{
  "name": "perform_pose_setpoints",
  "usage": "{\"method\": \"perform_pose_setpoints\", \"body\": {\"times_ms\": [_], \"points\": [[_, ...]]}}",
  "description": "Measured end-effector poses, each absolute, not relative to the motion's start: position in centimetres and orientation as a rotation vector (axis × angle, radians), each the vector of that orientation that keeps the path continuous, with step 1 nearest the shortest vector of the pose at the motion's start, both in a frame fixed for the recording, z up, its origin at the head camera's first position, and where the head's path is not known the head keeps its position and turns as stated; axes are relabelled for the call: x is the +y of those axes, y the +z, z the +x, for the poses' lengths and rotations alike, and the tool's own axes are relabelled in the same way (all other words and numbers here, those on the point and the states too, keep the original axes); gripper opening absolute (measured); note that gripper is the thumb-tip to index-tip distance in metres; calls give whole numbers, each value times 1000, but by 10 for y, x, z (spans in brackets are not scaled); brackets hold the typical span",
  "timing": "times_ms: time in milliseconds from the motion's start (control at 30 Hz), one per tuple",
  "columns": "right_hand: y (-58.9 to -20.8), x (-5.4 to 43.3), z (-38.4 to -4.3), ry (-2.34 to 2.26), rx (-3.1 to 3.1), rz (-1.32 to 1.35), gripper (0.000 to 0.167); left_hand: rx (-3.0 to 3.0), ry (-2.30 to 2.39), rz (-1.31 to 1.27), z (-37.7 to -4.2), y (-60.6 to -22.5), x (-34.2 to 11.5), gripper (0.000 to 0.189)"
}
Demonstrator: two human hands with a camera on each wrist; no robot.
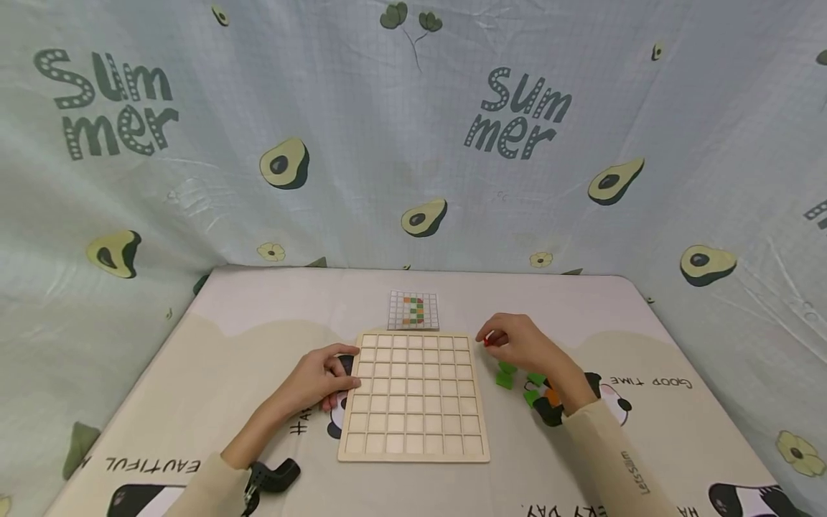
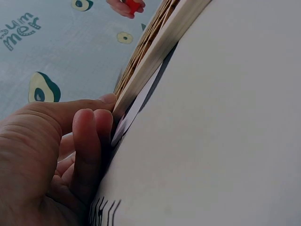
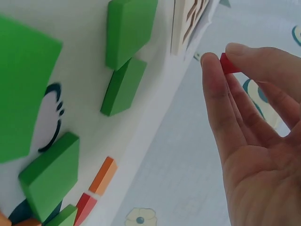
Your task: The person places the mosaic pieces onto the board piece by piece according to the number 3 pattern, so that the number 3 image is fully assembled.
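Note:
A light wooden grid board lies flat on the table. My left hand is at its left side, with thumb and a finger touching the rim; the left wrist view shows a fingertip against the board's edge. The other fingers bend below. Just off the board's upper right corner, my right hand pinches a small red block between thumb and fingertips, raised above the table. Green square blocks lie beneath and beside the right forearm, along with an orange block.
Behind the board lies a printed grid card with coloured squares. An orange piece and a red piece lie near several green ones. A patterned cloth covers the table, and a printed curtain hangs behind it.

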State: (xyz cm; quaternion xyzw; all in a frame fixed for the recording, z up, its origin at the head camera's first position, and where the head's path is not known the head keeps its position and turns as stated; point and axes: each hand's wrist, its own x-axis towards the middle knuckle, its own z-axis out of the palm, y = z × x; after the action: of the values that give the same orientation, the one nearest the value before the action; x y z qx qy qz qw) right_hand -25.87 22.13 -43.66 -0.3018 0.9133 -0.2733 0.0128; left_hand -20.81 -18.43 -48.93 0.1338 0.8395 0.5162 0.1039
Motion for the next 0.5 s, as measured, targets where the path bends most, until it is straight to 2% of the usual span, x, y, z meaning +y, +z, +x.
{"method": "perform_pose_setpoints", "body": {"times_ms": [500], "points": [[-436, 202, -252, -889, 2863, -853, 19, 2488, 1512, 411, -209, -493, -186, 61]]}}
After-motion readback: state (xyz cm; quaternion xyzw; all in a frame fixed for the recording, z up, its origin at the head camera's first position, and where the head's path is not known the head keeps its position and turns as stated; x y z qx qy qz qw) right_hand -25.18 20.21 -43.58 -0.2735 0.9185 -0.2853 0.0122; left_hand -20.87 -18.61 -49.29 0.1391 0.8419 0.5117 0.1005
